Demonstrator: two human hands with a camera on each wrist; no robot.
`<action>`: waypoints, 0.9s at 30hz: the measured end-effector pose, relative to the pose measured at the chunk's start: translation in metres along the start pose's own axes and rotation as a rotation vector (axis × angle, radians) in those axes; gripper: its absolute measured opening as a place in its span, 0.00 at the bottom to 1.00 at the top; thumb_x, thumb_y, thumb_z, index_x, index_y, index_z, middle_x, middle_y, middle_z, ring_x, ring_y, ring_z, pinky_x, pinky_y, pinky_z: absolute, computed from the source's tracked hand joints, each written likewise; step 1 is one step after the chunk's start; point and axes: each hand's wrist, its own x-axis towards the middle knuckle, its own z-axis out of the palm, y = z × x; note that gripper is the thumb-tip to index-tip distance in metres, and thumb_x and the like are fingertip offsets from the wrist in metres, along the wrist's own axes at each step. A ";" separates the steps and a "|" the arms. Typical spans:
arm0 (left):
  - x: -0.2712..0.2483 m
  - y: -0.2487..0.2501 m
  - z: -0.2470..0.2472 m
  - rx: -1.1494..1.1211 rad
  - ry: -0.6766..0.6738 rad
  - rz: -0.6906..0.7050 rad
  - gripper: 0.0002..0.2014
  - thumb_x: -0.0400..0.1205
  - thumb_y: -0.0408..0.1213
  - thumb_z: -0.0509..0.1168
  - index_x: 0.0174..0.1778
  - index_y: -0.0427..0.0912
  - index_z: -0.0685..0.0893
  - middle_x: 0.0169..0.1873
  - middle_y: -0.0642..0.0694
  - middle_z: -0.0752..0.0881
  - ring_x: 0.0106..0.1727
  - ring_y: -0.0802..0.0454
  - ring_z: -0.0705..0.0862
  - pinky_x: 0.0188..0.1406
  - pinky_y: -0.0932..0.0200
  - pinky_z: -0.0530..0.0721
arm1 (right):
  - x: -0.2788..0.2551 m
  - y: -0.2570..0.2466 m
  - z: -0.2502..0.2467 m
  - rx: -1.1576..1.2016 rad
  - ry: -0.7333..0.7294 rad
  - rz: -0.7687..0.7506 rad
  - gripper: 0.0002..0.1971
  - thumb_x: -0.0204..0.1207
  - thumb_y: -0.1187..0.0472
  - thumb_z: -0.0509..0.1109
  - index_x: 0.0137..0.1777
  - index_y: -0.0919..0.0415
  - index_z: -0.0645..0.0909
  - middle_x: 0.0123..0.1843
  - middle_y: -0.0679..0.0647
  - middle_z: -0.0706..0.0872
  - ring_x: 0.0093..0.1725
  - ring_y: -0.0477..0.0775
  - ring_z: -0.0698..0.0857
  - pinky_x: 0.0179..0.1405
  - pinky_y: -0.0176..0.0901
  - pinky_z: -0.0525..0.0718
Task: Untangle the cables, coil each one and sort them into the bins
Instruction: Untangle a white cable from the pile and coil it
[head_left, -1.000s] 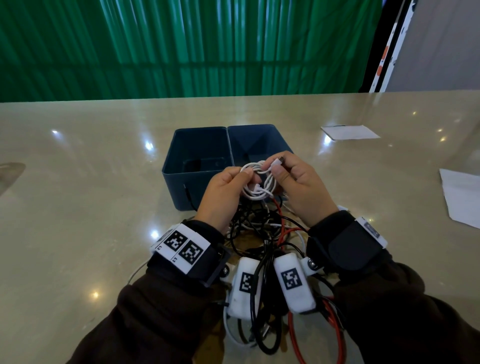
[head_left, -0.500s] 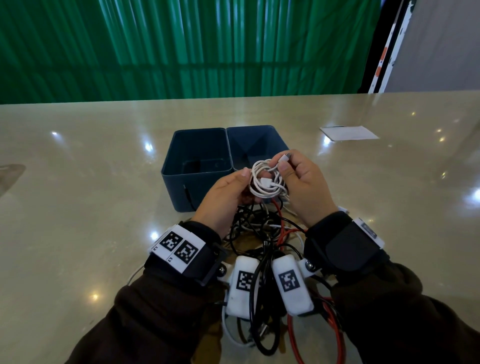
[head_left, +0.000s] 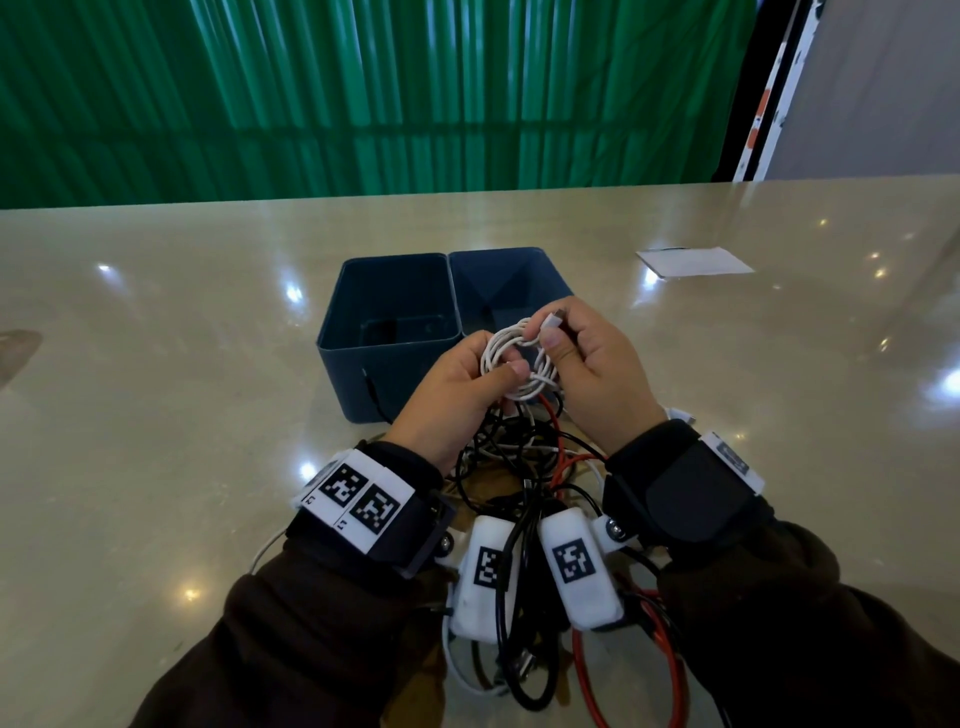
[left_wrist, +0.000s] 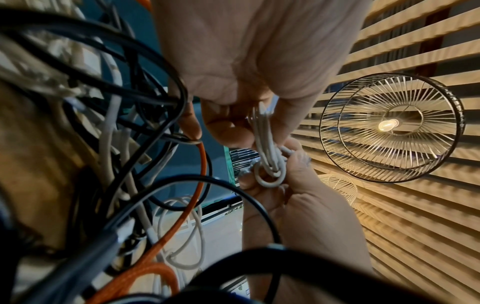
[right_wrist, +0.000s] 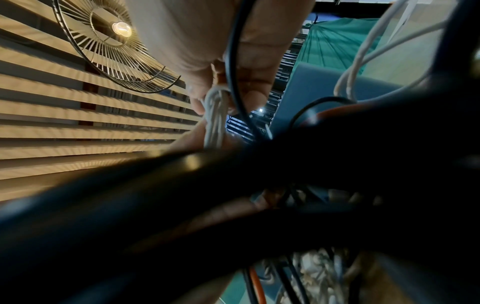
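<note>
Just before the bins (head_left: 447, 296), both hands hold the white coil (head_left: 514, 364), left hand (head_left: 457, 395) pinching its loops while the right hand (head_left: 587, 364) grips the plug end, likely to tuck it.

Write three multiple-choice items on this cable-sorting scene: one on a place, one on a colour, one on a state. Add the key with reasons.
1. Where is the white cable coil?
A. in the left bin
B. held above the tangle
C. on the paper sheet

2. What colour are the bins?
A. dark blue
B. yellow
C. white

3. What is the right hand doing?
A. resting flat on the table
B. hanging idle
C. pinching the coil's connector end

Key: B, both hands hold it above the cable tangle; A, both walls are dark blue; C, its fingers grip the plug while the left hand holds the loops.
</note>
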 end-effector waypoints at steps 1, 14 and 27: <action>0.000 0.000 -0.001 0.006 0.004 0.000 0.04 0.84 0.28 0.59 0.45 0.39 0.78 0.34 0.50 0.82 0.31 0.61 0.78 0.30 0.67 0.77 | 0.000 -0.001 0.001 0.032 -0.001 0.019 0.09 0.81 0.64 0.56 0.45 0.54 0.77 0.43 0.52 0.82 0.39 0.41 0.79 0.40 0.29 0.76; 0.002 -0.004 -0.004 -0.145 -0.077 -0.020 0.08 0.85 0.25 0.54 0.46 0.38 0.77 0.34 0.48 0.79 0.30 0.58 0.73 0.30 0.68 0.74 | -0.003 -0.004 0.005 0.232 0.027 0.121 0.11 0.83 0.65 0.53 0.43 0.56 0.75 0.41 0.53 0.81 0.35 0.40 0.80 0.34 0.31 0.79; 0.000 -0.004 -0.003 -0.104 -0.189 -0.013 0.02 0.72 0.28 0.66 0.37 0.38 0.82 0.35 0.51 0.84 0.35 0.57 0.80 0.40 0.65 0.81 | -0.003 -0.004 0.006 0.309 0.060 0.235 0.10 0.81 0.57 0.53 0.42 0.54 0.74 0.36 0.53 0.77 0.34 0.50 0.76 0.34 0.41 0.77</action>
